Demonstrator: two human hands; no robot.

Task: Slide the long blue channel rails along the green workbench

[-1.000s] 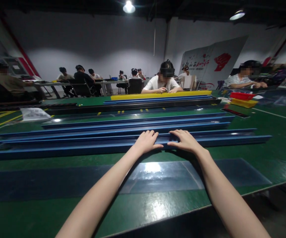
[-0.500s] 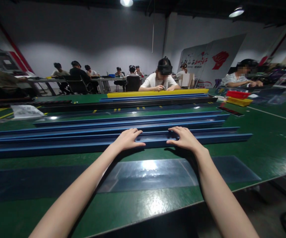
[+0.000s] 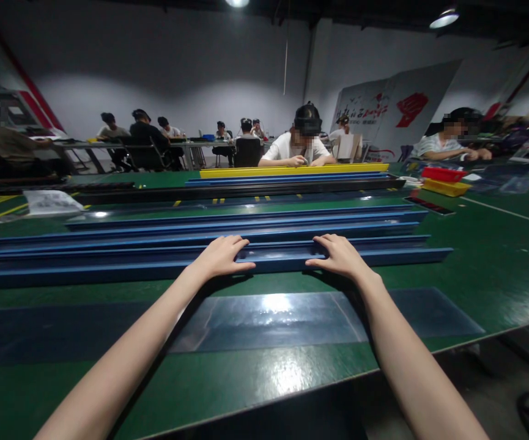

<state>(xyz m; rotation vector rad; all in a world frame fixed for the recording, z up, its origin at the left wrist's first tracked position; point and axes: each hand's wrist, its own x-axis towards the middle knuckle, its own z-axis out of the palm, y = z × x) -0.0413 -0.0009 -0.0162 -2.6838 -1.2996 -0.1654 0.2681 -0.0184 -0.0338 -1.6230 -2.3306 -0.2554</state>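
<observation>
A long blue plastic channel strip lies crosswise in front of me, its hollow side up. My left hand spans it left of the middle, thumb along the near wall and fingers over the far wall. To the right, my right hand grips the same strip in the same way, thumb towards the other hand. Parts of the fingertips are hidden behind the far wall. Just beyond lie several more blue channel strips, roughly parallel. Nearer to me, a clear flat plastic sheet rests on the green table.
Farther back are black strips, a yellow strip and a white paper. A phone and stacked red and yellow trays lie at the right. A co-worker sits opposite. The table's near edge slants below.
The held blue channel strip has shifted left, its right end drawn in. My left hand has moved left with it, while my right hand stays in nearly the same place.
</observation>
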